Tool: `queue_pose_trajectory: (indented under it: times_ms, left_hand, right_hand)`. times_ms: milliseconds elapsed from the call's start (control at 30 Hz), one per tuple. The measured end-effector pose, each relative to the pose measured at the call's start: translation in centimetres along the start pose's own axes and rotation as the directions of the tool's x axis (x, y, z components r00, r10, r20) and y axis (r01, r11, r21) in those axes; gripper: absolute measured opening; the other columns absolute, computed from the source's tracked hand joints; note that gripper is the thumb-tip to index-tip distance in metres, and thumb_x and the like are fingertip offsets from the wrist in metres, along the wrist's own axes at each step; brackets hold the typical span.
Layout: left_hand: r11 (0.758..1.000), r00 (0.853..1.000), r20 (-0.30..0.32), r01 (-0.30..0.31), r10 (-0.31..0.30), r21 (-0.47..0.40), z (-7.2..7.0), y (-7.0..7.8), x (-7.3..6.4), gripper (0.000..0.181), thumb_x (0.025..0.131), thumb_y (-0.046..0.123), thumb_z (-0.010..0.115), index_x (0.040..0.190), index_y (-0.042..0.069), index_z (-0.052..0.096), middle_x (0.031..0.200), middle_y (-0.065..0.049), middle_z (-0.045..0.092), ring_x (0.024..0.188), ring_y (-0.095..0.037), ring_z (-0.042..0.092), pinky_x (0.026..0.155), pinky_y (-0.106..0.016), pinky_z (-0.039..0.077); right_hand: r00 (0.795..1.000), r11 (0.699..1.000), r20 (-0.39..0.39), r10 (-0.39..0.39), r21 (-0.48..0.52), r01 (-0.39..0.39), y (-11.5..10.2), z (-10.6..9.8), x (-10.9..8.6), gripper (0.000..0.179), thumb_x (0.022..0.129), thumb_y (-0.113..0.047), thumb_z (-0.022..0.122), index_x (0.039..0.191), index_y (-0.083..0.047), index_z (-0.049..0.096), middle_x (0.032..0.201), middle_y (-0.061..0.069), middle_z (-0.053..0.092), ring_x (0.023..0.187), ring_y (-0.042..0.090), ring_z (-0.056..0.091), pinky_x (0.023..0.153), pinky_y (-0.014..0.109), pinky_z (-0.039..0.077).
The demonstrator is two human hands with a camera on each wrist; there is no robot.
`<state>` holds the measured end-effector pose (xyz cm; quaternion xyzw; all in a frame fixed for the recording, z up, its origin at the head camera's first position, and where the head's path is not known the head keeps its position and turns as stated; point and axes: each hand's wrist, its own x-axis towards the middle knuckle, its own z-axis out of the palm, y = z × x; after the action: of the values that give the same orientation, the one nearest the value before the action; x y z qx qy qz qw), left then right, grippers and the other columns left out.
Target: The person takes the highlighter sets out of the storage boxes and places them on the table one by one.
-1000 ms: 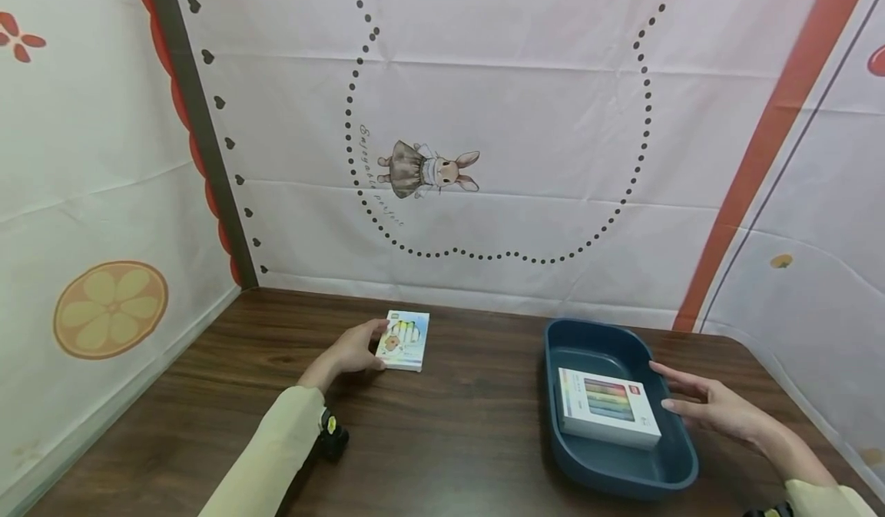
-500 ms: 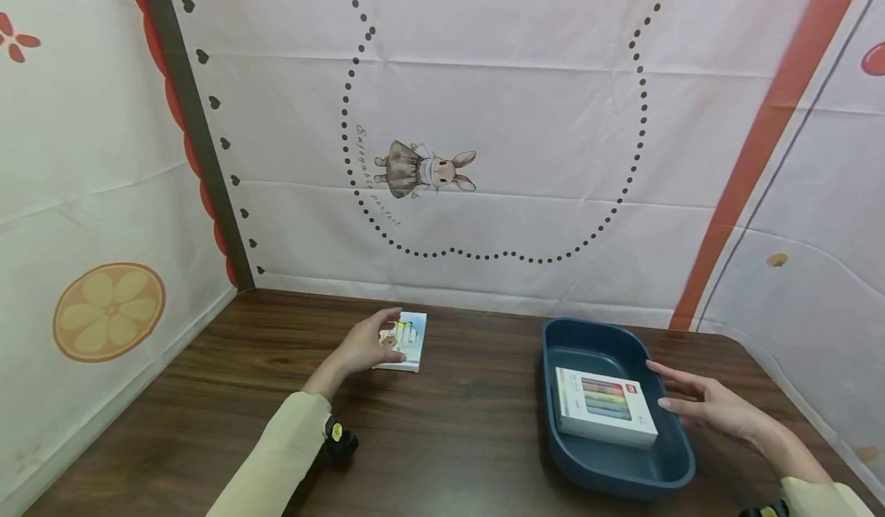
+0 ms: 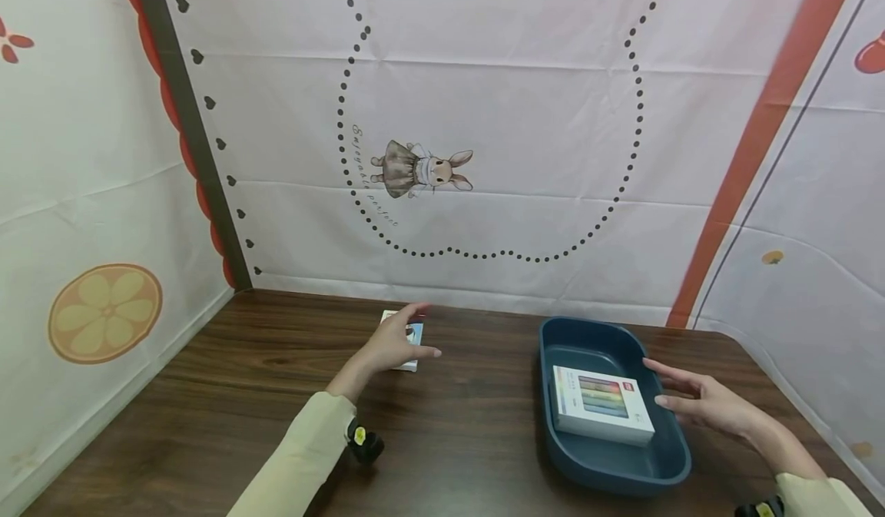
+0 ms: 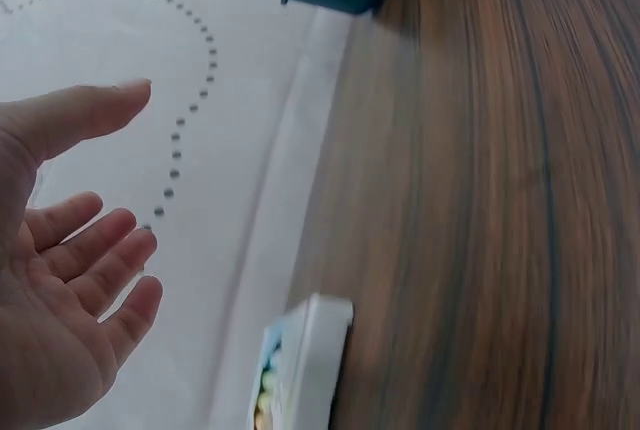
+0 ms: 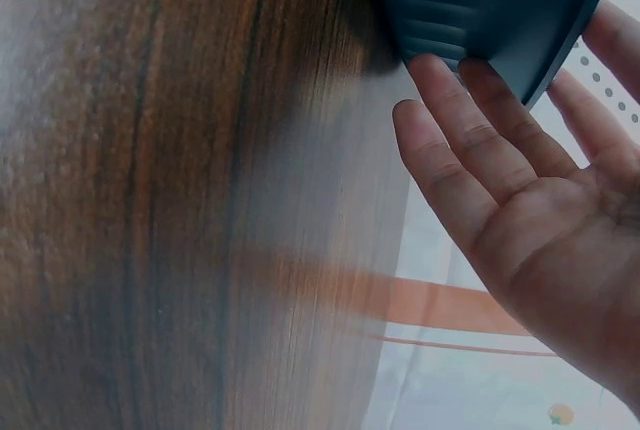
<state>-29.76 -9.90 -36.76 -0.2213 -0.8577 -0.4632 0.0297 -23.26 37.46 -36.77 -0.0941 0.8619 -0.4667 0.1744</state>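
My left hand (image 3: 390,342) hovers over a small white-and-blue box (image 4: 312,365), thumb and fingers spread apart with nothing between them. In the head view the hand covers most of that box, which lies on the table. A dark blue bin (image 3: 611,480) stands at the right. Inside it lies a white box (image 3: 600,403) with a window showing rows of coloured sticks. My right hand (image 3: 722,407) rests its extended fingertips at the bin's right side; in the right wrist view the fingers lie along the outer wall, not curled round it.
The brown wood-grain table (image 3: 456,425) reaches back to a printed white cloth (image 3: 525,156) hung as a wall. More cloth closes off the left and right sides.
My left hand has moved right across the small box, from its left edge to over it, fingers spreading wider. The box stays in place. My right hand stays at the bin.
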Motion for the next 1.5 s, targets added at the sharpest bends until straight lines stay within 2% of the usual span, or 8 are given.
queue_pose_trajectory:
  times_ms: [300,500,767,1067,1267,1500]
  left_hand:
    - [0.999,0.999,0.022,-0.026,0.026,-0.035,1.8,2.2,0.5,0.078,0.070,0.021,0.079,0.136,0.008,0.039,0.136,-0.009,0.044,0.123,-0.025,0.042,0.100,-0.044,0.032]
    - [0.996,0.997,0.053,-0.052,0.056,-0.071,2.9,3.1,1.1,0.078,0.071,0.021,0.078,0.136,0.007,0.038,0.137,-0.009,0.043,0.124,-0.027,0.040,0.102,-0.045,0.030]
    - [0.992,0.992,0.096,-0.073,0.082,-0.099,4.3,4.5,1.6,0.077,0.071,0.021,0.078,0.136,0.010,0.038,0.137,-0.007,0.044,0.125,-0.022,0.041,0.102,-0.040,0.031]
    - [0.989,0.986,0.145,-0.061,0.081,-0.134,5.8,5.9,2.0,0.074,0.072,0.023,0.077,0.135,0.015,0.040,0.135,-0.003,0.045,0.124,-0.019,0.041,0.103,-0.043,0.030]
    - [0.989,0.983,0.165,-0.059,0.082,-0.138,7.1,6.8,2.3,0.072,0.072,0.024,0.077,0.134,0.018,0.041,0.134,0.001,0.046,0.123,-0.016,0.042,0.102,-0.040,0.032]
    - [0.989,0.975,0.197,-0.076,0.100,-0.125,8.8,7.7,2.6,0.073,0.072,0.028,0.077,0.134,0.016,0.041,0.132,0.000,0.048,0.121,-0.016,0.043,0.100,-0.041,0.035]
  right_hand:
    - [1.000,1.000,0.018,0.004,0.012,-0.005,-0.1,-0.3,0.1,0.061,0.093,-0.021,0.052,0.145,-0.013,0.021,0.135,0.045,0.013,0.107,0.039,0.052,0.079,0.047,0.049]
    - [1.000,1.000,0.028,0.002,0.030,-0.002,-0.3,-0.2,0.2,0.061,0.093,-0.020,0.052,0.145,-0.012,0.021,0.135,0.045,0.012,0.108,0.037,0.052,0.080,0.047,0.049]
    - [0.999,0.998,0.037,-0.015,0.066,0.012,-0.2,-0.1,0.3,0.061,0.093,-0.019,0.052,0.145,-0.015,0.022,0.135,0.045,0.010,0.109,0.038,0.051,0.081,0.048,0.048]
    - [1.000,0.998,0.023,0.000,0.059,-0.001,-0.1,-0.1,0.5,0.063,0.092,-0.020,0.053,0.145,-0.010,0.020,0.136,0.044,0.011,0.109,0.039,0.051,0.081,0.048,0.047]
    - [0.999,0.998,0.034,-0.011,0.069,0.009,0.0,-0.1,0.4,0.061,0.093,-0.019,0.052,0.145,-0.013,0.020,0.136,0.044,0.011,0.110,0.039,0.050,0.082,0.049,0.047]
    - [0.998,0.997,0.042,-0.036,0.076,0.033,0.2,-0.2,0.3,0.059,0.093,-0.019,0.051,0.145,-0.017,0.022,0.136,0.045,0.010,0.111,0.041,0.048,0.081,0.048,0.048]
